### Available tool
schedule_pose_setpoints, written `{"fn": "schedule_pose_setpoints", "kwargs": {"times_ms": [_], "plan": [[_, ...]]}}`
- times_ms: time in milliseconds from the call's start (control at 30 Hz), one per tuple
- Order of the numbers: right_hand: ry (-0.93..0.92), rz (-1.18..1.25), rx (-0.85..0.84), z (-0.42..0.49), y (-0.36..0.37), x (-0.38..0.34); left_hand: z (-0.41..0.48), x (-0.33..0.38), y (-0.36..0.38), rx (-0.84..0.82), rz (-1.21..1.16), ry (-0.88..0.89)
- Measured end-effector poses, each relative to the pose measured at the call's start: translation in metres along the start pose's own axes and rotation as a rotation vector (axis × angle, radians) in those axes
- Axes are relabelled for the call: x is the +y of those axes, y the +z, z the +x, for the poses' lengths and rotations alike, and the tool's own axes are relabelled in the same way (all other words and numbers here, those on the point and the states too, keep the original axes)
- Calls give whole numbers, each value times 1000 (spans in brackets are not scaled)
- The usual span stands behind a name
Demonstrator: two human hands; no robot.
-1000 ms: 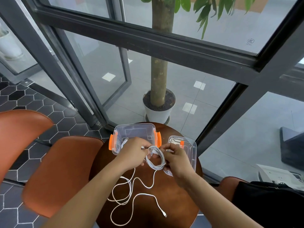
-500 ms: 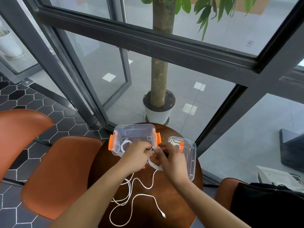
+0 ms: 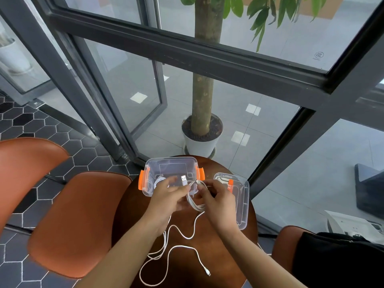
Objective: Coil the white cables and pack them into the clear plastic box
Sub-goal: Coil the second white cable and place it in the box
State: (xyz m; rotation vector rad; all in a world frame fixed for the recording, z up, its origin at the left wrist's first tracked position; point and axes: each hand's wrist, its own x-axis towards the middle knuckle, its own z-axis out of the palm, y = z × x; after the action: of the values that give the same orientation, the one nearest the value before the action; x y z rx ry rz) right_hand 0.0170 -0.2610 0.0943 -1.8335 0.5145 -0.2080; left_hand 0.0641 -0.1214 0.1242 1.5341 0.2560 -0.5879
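A clear plastic box (image 3: 172,164) with orange latches stands open at the far side of the round brown table (image 3: 128,208). One coiled white cable (image 3: 159,179) lies inside it at the left. My left hand (image 3: 168,199) and my right hand (image 3: 218,201) both hold a small white coil (image 3: 194,201) just in front of the box. The coil's USB plug (image 3: 184,179) sticks up over the box from my left fingers. More loose white cable (image 3: 166,252) trails across the table between my forearms and ends in a small plug (image 3: 207,273).
The clear box lid (image 3: 242,201) with an orange clip lies right of the box. Orange chairs (image 3: 72,221) stand to the left and one at the lower right. A potted tree (image 3: 202,140) stands behind the glass beyond the table.
Both hands have moved the coil slightly forward, to the near edge of the box. The USB plug now points up over the box.
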Motion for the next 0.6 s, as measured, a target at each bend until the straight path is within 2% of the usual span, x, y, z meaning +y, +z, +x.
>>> {"fn": "schedule_pose_setpoints", "kwargs": {"times_ms": [200, 433, 533, 600], "plan": [[30, -15, -2, 2, 6, 0, -3, -16, 2, 82, 291, 249], [84, -62, -75, 6, 10, 4, 7, -18, -5, 162, 698, 407], [126, -93, -148, 7, 10, 3, 9, -17, -6, 154, 688, 367], [137, -89, -166, 9, 10, 4, 9, -19, -5, 150, 598, 328]]}}
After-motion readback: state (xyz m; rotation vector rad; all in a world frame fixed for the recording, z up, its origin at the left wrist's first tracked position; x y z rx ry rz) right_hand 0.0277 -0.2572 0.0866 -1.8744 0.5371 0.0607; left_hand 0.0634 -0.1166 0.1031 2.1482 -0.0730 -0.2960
